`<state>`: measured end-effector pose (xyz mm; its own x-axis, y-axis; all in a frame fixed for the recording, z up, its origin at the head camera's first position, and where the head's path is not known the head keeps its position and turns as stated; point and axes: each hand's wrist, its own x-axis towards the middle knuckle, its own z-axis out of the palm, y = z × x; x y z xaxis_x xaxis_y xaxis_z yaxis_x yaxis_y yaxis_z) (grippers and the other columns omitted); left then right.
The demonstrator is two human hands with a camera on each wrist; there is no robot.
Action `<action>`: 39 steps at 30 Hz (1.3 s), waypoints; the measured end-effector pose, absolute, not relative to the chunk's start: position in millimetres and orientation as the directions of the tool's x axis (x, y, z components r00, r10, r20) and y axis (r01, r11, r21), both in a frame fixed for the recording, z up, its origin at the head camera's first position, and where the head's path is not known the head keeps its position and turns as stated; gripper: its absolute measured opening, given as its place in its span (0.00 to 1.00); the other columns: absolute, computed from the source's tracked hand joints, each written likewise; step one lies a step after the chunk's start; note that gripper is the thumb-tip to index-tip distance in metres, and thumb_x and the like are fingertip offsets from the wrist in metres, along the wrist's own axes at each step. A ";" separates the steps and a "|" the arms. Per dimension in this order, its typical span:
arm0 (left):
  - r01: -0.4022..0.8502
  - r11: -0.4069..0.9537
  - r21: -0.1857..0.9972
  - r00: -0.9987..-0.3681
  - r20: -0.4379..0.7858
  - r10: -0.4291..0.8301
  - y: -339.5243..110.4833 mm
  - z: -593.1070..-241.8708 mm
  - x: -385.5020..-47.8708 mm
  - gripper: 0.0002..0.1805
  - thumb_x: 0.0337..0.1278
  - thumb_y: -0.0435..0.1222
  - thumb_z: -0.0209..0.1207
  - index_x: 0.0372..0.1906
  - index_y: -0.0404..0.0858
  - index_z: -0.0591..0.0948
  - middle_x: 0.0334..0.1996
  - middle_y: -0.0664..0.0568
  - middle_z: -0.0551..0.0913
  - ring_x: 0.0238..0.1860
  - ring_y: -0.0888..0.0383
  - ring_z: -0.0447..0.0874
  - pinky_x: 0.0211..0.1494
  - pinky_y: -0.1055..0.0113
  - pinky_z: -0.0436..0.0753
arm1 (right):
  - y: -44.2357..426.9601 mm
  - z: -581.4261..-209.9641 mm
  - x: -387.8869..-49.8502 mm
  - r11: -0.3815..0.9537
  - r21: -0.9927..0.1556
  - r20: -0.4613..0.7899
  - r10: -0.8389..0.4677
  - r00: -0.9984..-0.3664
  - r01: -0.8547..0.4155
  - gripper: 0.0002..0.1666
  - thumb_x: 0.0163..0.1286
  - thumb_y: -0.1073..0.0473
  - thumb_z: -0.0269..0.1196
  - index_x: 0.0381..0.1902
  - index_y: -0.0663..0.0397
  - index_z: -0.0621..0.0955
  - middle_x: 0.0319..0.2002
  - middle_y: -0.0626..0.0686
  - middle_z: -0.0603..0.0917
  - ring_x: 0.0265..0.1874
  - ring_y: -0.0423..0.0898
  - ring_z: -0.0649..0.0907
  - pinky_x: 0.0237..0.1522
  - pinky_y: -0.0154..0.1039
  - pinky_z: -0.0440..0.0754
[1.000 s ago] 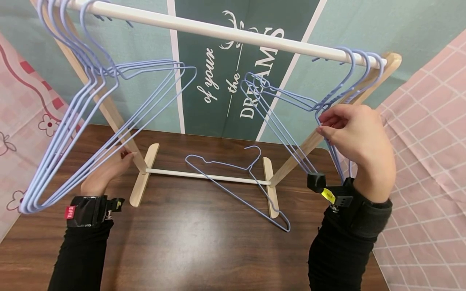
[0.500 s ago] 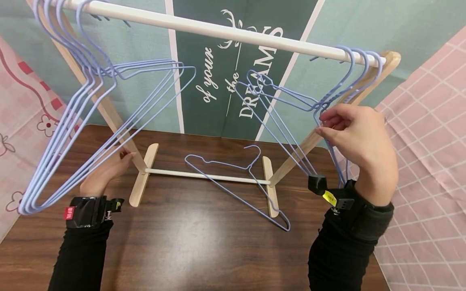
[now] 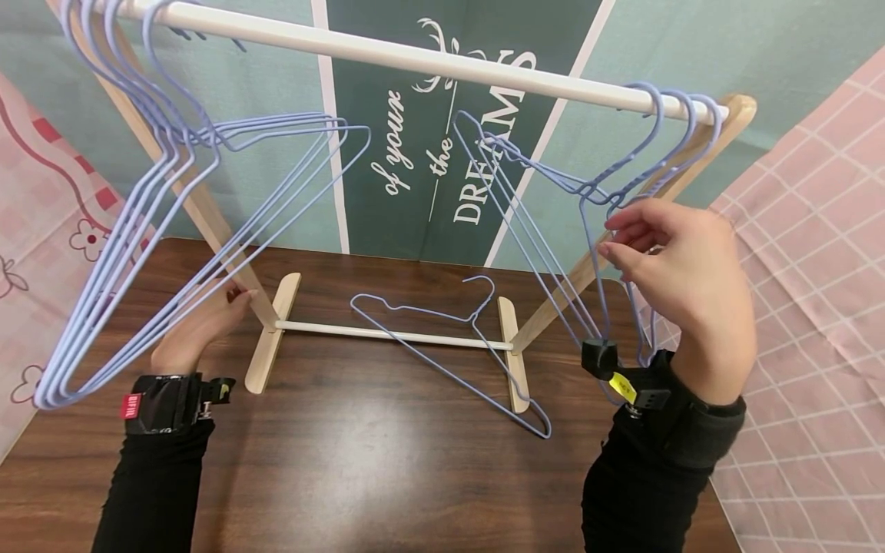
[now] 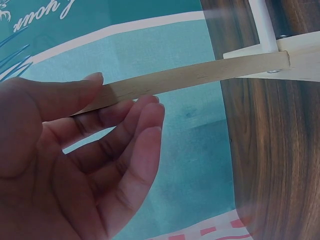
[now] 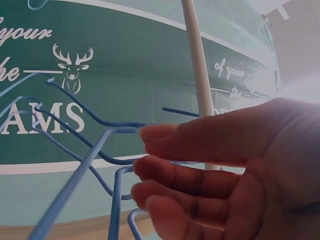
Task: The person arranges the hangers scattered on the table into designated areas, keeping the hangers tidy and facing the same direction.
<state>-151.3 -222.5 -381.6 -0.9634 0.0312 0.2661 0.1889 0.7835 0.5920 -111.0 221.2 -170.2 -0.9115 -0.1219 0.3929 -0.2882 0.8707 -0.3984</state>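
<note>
In the head view, my left hand [image 3: 200, 326] is low at the left, behind hanging wires. The left wrist view shows its thumb and fingers pinching the rack's flat wooden post [image 4: 180, 77]. At the right end of the white rod [image 3: 415, 59], my right hand [image 3: 694, 288] is raised beside three blue wire hangers [image 3: 660, 115]. Its thumb and fingertips are slightly parted, close to the wires; the right wrist view shows hanger shoulders [image 5: 75, 185] at the fingertips, and any contact is unclear. Several more blue hangers [image 3: 187, 137] hang bunched at the rod's left end.
One loose blue hanger [image 3: 449, 373] leans over the rack's white bottom bar [image 3: 346, 331] onto the brown wooden table [image 3: 332, 476]. Wooden feet [image 3: 273, 332] support the rack. A green printed cloth [image 3: 408, 223] hangs behind; pink cloths [image 3: 809, 369] flank both sides.
The front hanger of the right group has swung and shifted left, away from my right fingers and the two other hangers. My left hand keeps its place on the post.
</note>
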 end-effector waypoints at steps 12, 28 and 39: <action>0.154 0.797 0.584 -0.972 0.233 0.017 -221.6 -381.0 -149.9 0.10 0.57 0.29 0.53 0.23 0.27 0.72 0.16 0.43 0.71 0.17 0.58 0.63 0.20 0.64 0.64 | 211.4 -179.3 -103.2 0.830 -0.383 0.436 -0.224 -0.871 -0.405 0.10 0.56 0.68 0.64 0.38 0.63 0.81 0.27 0.56 0.82 0.24 0.23 0.72 0.30 0.17 0.68; 0.120 0.814 0.568 -0.981 0.192 0.011 -221.8 -378.8 -147.9 0.11 0.59 0.32 0.52 0.24 0.29 0.71 0.16 0.45 0.70 0.17 0.55 0.64 0.21 0.64 0.63 | 199.8 -196.9 -95.3 0.803 -0.356 0.474 -0.286 -0.833 -0.478 0.10 0.54 0.72 0.64 0.36 0.62 0.81 0.25 0.53 0.81 0.23 0.35 0.74 0.28 0.18 0.68; 0.110 0.822 0.558 -0.987 0.156 0.027 -221.9 -376.0 -148.0 0.11 0.61 0.32 0.50 0.26 0.28 0.71 0.15 0.46 0.69 0.16 0.55 0.64 0.21 0.64 0.63 | 190.4 -206.4 -93.0 0.767 -0.339 0.490 -0.350 -0.798 -0.544 0.12 0.52 0.74 0.64 0.36 0.63 0.81 0.24 0.52 0.82 0.20 0.45 0.79 0.25 0.22 0.71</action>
